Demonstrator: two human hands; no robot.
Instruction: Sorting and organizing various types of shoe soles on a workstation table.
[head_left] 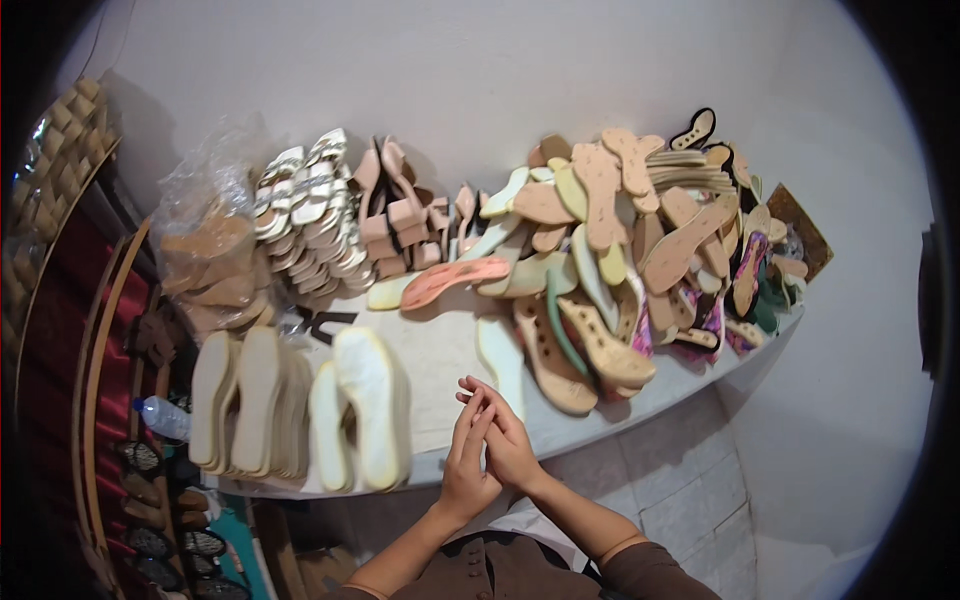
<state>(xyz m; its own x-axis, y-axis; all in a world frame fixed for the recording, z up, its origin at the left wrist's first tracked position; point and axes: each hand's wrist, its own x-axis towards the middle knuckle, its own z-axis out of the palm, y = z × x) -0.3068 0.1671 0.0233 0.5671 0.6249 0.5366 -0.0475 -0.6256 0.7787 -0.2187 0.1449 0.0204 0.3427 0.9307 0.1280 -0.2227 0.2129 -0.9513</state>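
My left hand [469, 478] and my right hand [508, 443] meet in front of my body, above the table's near edge. Their palms are together and the fingers stretch out, those of the right lying across the left fingertips. Nothing shows held in either. A pale green insole [500, 352] lies on the table just beyond them. To their left stand stacks of cream insoles [372, 405] and beige insoles [258, 400]. A tan sole with holes along it [553, 372] rests to the right.
A large heap of loose soles [690, 250] covers the table's right side. Along the back are white sandal uppers [312, 205], pink heeled pieces [395, 215] and plastic-wrapped tan pieces [215, 250]. A salmon sole [452, 280] lies mid-table. A water bottle [165, 418] and shoe racks stand left.
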